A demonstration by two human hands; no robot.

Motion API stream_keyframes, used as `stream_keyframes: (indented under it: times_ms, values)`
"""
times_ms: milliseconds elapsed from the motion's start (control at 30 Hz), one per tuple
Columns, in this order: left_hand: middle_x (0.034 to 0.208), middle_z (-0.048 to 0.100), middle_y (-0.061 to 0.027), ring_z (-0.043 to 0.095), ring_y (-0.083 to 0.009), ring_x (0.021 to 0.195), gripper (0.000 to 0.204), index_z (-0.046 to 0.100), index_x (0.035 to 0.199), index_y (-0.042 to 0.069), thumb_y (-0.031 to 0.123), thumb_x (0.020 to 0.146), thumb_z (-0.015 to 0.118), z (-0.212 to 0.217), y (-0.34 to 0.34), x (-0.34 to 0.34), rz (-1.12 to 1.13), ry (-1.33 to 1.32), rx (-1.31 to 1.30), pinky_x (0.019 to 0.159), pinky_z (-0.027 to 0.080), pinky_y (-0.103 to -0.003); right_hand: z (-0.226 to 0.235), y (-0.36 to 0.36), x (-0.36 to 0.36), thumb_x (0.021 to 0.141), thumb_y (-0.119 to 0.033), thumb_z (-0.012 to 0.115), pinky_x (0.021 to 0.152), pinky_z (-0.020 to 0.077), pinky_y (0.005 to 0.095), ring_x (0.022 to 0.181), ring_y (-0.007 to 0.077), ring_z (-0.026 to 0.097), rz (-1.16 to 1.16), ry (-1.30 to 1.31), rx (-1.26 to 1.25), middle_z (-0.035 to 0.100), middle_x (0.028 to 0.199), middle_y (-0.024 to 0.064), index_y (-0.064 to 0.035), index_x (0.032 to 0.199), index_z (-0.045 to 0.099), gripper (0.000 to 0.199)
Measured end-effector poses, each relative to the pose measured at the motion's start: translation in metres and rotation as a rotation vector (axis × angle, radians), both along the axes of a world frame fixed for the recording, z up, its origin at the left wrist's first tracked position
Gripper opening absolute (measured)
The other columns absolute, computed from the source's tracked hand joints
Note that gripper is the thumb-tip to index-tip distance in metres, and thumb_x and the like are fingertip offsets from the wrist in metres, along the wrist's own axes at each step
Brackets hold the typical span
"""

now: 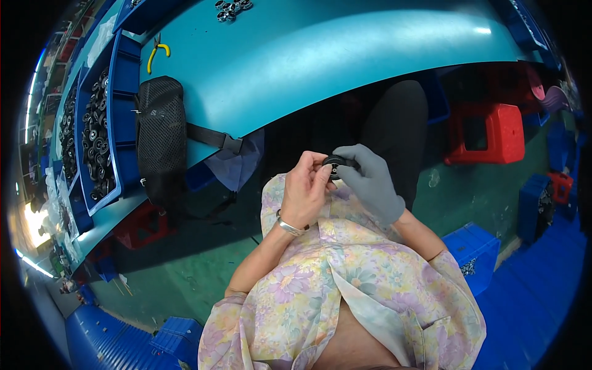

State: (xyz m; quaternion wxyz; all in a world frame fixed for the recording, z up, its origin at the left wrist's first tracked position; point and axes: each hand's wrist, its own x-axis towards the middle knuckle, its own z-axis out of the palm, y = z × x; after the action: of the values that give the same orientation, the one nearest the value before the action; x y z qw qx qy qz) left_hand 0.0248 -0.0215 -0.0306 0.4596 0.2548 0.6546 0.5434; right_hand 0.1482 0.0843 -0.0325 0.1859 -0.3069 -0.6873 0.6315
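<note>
Above my lap, both hands meet around a small black wheel-like part (335, 161) with a shiny centre. My bare left hand (306, 190) pinches its left side between thumb and fingers. My right hand (372, 186), in a grey glove, grips the part from the right. The fingers cover much of the part, so its exact kind is unclear.
A teal table (271, 68) curves ahead, bearing yellow-handled pliers (158, 54), a black mesh bag (161, 126) and shiny round parts (232, 8). Blue bins (115, 105) at left hold black round parts. A red stool (509, 132) and blue crate (478, 246) stand at right.
</note>
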Motion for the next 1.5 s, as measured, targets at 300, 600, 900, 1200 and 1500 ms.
stream_keyframes:
  times_ms: [300, 600, 900, 1200, 1500]
  values:
    - [0.089, 0.062, -0.0039, 0.059, -0.0086, 0.073, 0.016, 0.054, 0.104, 0.0, 0.014, 0.098, 0.052, -0.003, -0.003, -0.011, -0.043, -0.366, 0.01, 0.066, 0.05, -0.023, 0.003, 0.01, 0.006, 0.075, -0.009, 0.073, 0.073, 0.0481, 0.0357, 0.085, 0.0277, 0.059, 0.217, 0.039, 0.311, 0.057, 0.096, 0.0115, -0.0065, 0.123, 0.054, 0.052]
    - [0.095, 0.064, -0.0069, 0.063, -0.012, 0.081, 0.021, 0.051, 0.112, 0.001, 0.014, 0.097, 0.055, -0.006, -0.003, 0.003, 0.04, -0.392, 0.072, 0.073, 0.052, -0.025, -0.006, 0.002, 0.006, 0.077, -0.004, 0.067, 0.074, 0.0508, 0.0299, 0.083, 0.0185, 0.064, 0.0, 0.047, 0.027, 0.063, 0.095, 0.0109, -0.0026, 0.115, 0.059, 0.039]
    - [0.082, 0.066, -0.0119, 0.068, -0.0169, 0.071, 0.018, 0.047, 0.111, -0.003, 0.003, 0.094, 0.05, 0.007, 0.0, -0.005, -0.117, 0.129, -0.053, 0.062, 0.052, -0.027, -0.009, -0.006, 0.002, 0.082, 0.002, 0.062, 0.072, 0.0476, 0.0237, 0.083, 0.0102, 0.058, -0.031, 0.009, 0.151, 0.061, 0.094, 0.005, 0.0004, 0.113, 0.059, 0.031]
    - [0.077, 0.066, -0.011, 0.067, -0.0154, 0.064, 0.015, 0.047, 0.107, -0.004, 0.003, 0.094, 0.049, 0.001, 0.002, 0.004, -0.055, 0.292, -0.081, 0.057, 0.051, -0.026, -0.018, -0.011, -0.007, 0.076, 0.0, 0.064, 0.068, 0.0481, 0.03, 0.079, 0.0208, 0.061, -0.093, -0.04, 0.052, 0.058, 0.092, 0.0106, -0.0027, 0.11, 0.06, 0.034]
    - [0.087, 0.062, -0.0042, 0.06, -0.0079, 0.073, 0.014, 0.051, 0.106, -0.001, 0.007, 0.094, 0.053, -0.005, -0.002, -0.017, -0.103, -0.346, -0.05, 0.064, 0.049, -0.022, -0.01, 0.011, 0.007, 0.072, -0.007, 0.074, 0.079, 0.0486, 0.0351, 0.092, 0.0268, 0.059, 0.214, 0.077, 0.358, 0.055, 0.103, 0.0111, -0.0084, 0.124, 0.054, 0.055]
